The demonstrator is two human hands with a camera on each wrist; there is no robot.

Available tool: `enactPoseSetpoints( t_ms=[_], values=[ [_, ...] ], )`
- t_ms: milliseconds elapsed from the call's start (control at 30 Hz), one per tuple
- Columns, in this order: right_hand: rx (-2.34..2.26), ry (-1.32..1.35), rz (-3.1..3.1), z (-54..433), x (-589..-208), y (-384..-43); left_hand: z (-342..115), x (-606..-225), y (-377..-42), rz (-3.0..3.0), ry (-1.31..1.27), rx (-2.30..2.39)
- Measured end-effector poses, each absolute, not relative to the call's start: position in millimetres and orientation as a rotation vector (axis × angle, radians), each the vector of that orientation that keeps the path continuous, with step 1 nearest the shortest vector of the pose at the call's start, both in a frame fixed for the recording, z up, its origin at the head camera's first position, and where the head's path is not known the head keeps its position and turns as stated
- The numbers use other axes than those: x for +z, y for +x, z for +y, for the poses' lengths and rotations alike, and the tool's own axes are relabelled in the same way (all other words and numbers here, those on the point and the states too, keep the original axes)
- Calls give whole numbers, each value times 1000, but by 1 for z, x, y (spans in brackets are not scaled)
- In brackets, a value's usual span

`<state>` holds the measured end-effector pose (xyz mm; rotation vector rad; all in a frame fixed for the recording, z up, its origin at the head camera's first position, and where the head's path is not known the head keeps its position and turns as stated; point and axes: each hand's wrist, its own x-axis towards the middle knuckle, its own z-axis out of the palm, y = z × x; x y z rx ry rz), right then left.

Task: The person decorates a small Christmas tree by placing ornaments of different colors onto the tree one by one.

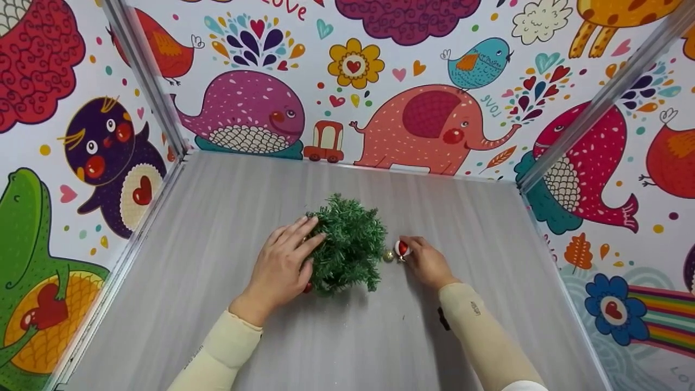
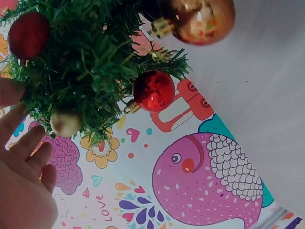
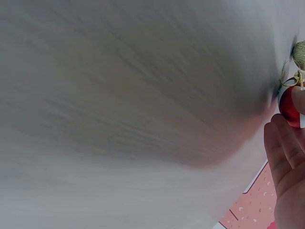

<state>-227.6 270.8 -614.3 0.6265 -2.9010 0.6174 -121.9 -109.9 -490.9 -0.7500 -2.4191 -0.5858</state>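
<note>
A small green artificial Christmas tree (image 1: 347, 244) stands on the table, seen from above. My left hand (image 1: 279, 271) rests against its left side with the fingers spread among the outer needles. In the left wrist view the branches carry a shiny red bauble (image 2: 154, 90), a darker red bauble (image 2: 29, 36), a large gold bauble (image 2: 205, 20) and a pale gold bauble (image 2: 66, 123) near the fingers. To the right of the tree, my right hand (image 1: 431, 263) pinches a red and white bauble (image 1: 402, 248) between thumb and fingers. Beside that lies a small glittery gold bauble (image 1: 389, 256).
The grey wood-grain table (image 1: 244, 190) is enclosed by panels printed with cartoon animals, such as an elephant (image 1: 429, 130). Metal rails (image 1: 157, 87) run up the corners. In the right wrist view the gold bauble (image 3: 299, 55) sits close by the held one.
</note>
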Motion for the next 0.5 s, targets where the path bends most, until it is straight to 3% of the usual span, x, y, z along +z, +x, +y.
enactPoseSetpoints(
  t_ms=[500],
  values=[
    [692, 585, -2861, 273, -613, -223, -109, -494, -122, -2374, -736, -585]
  ],
)
